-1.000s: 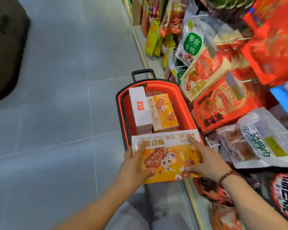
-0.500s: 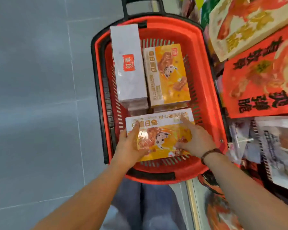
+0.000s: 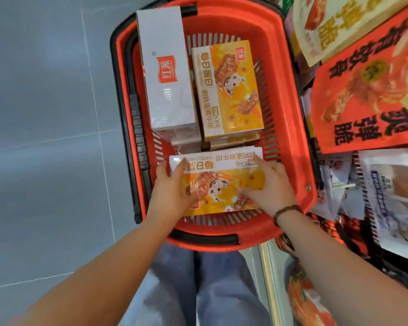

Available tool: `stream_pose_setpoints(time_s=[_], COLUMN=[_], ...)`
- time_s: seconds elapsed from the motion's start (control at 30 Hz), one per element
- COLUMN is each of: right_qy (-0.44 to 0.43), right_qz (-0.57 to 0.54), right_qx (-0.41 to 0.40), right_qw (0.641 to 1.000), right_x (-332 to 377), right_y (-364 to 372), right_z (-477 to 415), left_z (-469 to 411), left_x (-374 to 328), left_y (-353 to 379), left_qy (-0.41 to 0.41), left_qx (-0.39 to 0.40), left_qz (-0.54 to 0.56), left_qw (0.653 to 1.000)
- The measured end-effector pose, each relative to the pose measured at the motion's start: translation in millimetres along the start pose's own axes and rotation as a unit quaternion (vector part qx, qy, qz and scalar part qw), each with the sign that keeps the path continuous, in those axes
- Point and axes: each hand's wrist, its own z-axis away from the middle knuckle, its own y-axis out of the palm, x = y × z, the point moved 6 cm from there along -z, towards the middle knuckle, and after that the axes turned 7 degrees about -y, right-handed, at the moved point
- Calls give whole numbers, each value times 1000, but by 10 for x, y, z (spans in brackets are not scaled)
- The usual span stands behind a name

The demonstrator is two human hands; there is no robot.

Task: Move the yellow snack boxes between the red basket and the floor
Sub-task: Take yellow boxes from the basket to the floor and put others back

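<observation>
head view: left hand [image 3: 174, 187] and right hand [image 3: 272, 187], fingers spread, clasp a yellow snack box [image 3: 224, 184] inside the red basket [image 3: 290, 137].

The yellow snack box [image 3: 222, 182] has been lowered into the red basket's [image 3: 290, 114] near end.

Bright, even overhead light is falling; glare is shining off the wrapped yellow snack box [image 3: 224, 184]; wide-angle distortion is bending edges; hanging snack packets [image 3: 368, 95] are blurring.

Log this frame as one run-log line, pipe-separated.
phase: placing | left hand + right hand: both on yellow snack box | location: near end of red basket | also inside: second yellow snack box, white box
</observation>
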Motion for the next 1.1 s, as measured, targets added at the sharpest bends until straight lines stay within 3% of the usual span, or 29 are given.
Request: stream_pose_setpoints(time_s=[0.17,0.33,0.6,0.83,1.1], right_qy=[-38,-36,15,66,163], right_qz=[-82,-189,-271,-308,-306], right_qx=[-54,-144,-326,-547,-702], right_qw=[994,971,906,775,622], right_x=[427,815,1495,1852,1831], right_y=[-542,-1001,-1611,-1883,-1554], right_z=[304,964,1694,2669,4330], left_z=[342,877,1393,1800,2911], left_x=[-508,-1031,-1635,-2229,-2691], left_y=[-701,-1385,-2165,-2380,-1959], left_qy=[104,210,386,545,668], left_qx=[-73,-96,19,137,253], left_qz=[43,54,82,56,55], left_qw=[991,971,919,825,698])
